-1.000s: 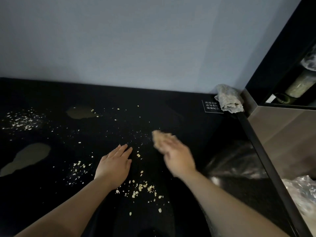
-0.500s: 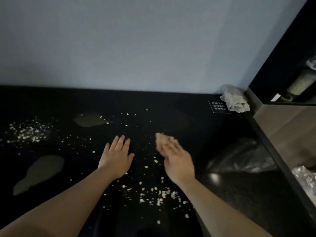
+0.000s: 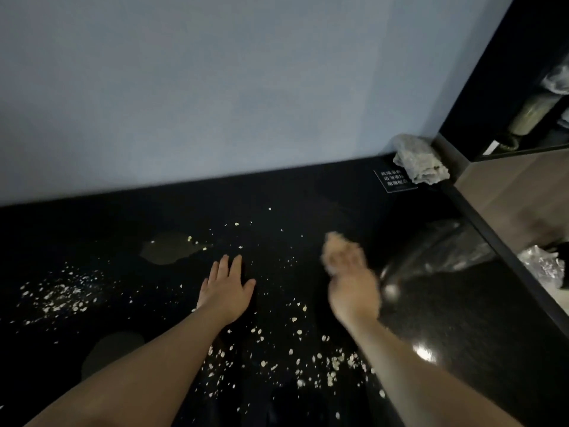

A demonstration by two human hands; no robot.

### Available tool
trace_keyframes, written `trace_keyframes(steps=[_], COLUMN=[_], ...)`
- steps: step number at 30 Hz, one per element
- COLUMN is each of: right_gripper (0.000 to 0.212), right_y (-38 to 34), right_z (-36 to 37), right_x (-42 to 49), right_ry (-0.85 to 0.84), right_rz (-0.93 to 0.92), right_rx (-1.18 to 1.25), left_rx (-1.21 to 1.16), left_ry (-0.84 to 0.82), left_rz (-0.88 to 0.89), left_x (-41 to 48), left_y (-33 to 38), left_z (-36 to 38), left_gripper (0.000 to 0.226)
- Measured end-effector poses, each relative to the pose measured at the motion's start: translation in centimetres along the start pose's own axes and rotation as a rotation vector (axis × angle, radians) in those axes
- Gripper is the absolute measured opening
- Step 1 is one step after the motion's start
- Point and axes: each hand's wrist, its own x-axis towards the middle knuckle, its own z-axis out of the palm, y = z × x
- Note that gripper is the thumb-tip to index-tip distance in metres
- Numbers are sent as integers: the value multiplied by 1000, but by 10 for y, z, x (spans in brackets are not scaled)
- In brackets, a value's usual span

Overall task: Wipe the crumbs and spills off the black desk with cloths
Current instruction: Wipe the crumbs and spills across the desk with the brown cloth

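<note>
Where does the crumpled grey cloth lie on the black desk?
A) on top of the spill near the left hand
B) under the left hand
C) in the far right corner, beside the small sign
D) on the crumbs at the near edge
C: the crumpled grey cloth lies in the far right corner of the black desk, right next to the small sign.
</note>
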Motion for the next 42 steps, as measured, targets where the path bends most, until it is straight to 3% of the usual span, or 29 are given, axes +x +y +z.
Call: trace_keyframes(steps=[3,5,7,11,13,16,20,22,24,26,28,29,31,34,37,38,40,42], right_gripper=[52,54,64,55,57,61,58,59,62,50,51,55,60,65,53,48,44,37], right_y=[-15,3,38,74,53,8,-28,-16,16,48,51,42,14,-41,-58,-50,-22,15], right_z=[6,-8,-15,-39,-35,-2,6,-12,-18,-28,-37,-34,-18,3,0,-4,-6,-12], right_x=[-16,-2,32,93,102,88,42,50,75,106,130,136,136,97,54,50,60,83], right_ry=[-225,-158,-54,-13,-65,-109,-411,-282,-51,105,68,5,-24,-142,-412,-400,-186,77], right_rz=[-544,-648,-463,263,380,-42,-626,-730,-499,65,486,535,323,-246,-668,-755,-729,-371], right_rx=[-14,-47,-95,-64,-44,-69,-66,21,37,-16,-16,-25,-52,46,63,53,99,170], left_rx=[-10,-34,-64,-12,33,123,180,186,184,165,165,172,184,187,188,191,200,209], left_ry=[29,71,92,95,79,79,128,128,115,78,41,28,10,5,16,17,13,17], left_rz=[-89,-127,-138,-152,-155,-133,-55,-20,-2,-6,-13,-14,-13,-16,-14,-11,-12,-19], left_x=[7,9,10,8,8,8,7,7,8,10,11,12,14,16,15,14,14,14], left_y=[9,15,16,18,19,15,4,-1,-3,-4,-3,-3,-3,-3,-3,-3,-3,-2], left_z=[4,6,6,4,0,-4,-5,-6,-6,-5,-5,-6,-10,-12,-13,-13,-13,-13], left_gripper=[66,68,70,82,85,83,79,78,78,79,80,80,81,81,80,80,80,81])
